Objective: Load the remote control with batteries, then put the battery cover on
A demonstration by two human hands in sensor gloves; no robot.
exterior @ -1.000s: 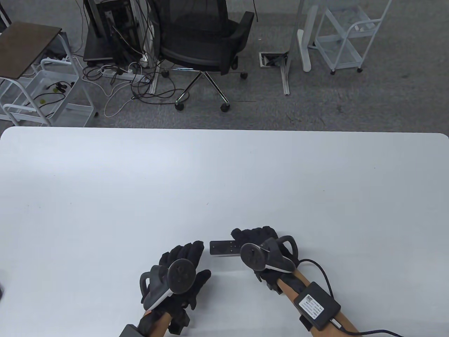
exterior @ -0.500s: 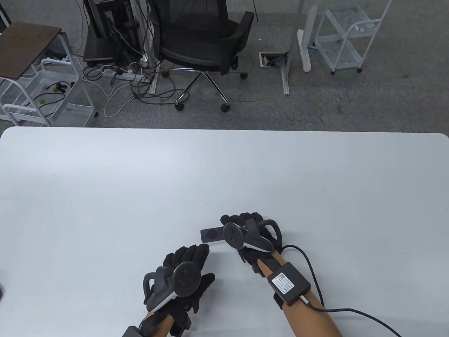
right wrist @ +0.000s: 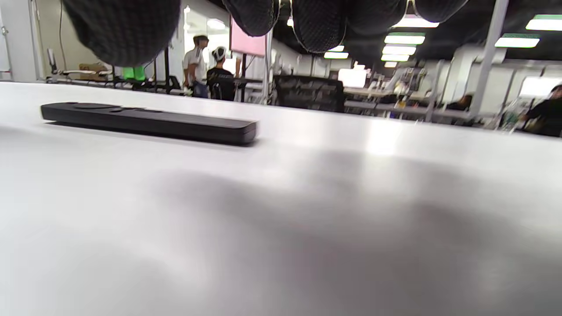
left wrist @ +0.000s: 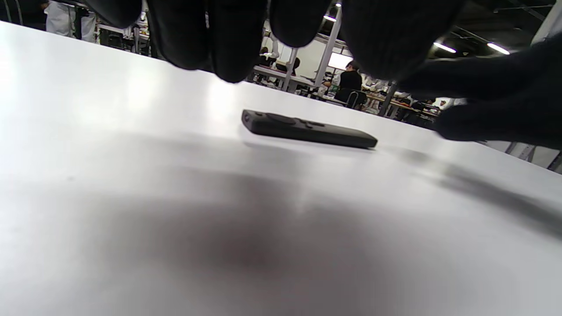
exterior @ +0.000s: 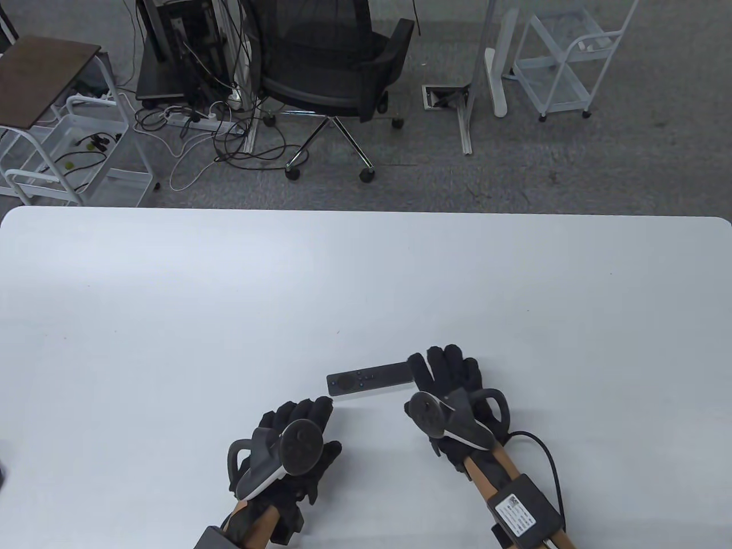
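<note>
A slim black remote control [exterior: 369, 378] lies flat on the white table [exterior: 366, 274], button side up, between my two hands. It also shows in the left wrist view [left wrist: 307, 129] and in the right wrist view [right wrist: 147, 122]. My left hand [exterior: 300, 420] rests open just below the remote's left end, holding nothing. My right hand [exterior: 449, 372] is open at the remote's right end and holds nothing. No batteries or battery cover are in view.
The table's far edge [exterior: 366, 210] borders a carpeted floor with a black office chair [exterior: 337, 68], cables and white carts. A cable [exterior: 543, 452] runs from a box on my right forearm.
My right hand has let go of the remote and moved right and back, leaving it flat on the table. My left hand has barely moved.
</note>
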